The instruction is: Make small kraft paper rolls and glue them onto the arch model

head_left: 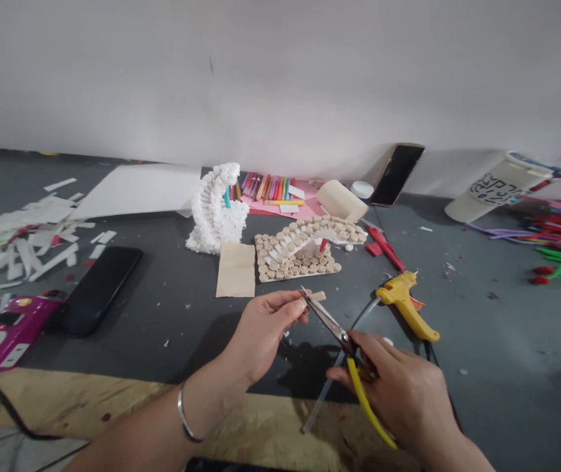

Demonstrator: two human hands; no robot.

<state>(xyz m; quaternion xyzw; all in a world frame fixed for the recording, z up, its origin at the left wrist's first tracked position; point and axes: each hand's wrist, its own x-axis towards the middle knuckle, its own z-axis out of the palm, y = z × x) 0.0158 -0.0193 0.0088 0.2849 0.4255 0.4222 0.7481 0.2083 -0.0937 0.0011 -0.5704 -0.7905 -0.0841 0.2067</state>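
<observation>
My left hand (261, 337) pinching tan strip (318, 296), right hand (406, 387) gripping scissors (330, 321), blades at strip. Yellow glue gun (406, 305) just beyond, glue stick (316, 412) crossing under scissors; arched model (305, 252) behind strip.

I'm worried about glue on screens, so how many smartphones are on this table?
2. One black smartphone lies flat beside the white strips; another smartphone leans against the wall, beyond the glue gun. Others could be hidden.
</observation>
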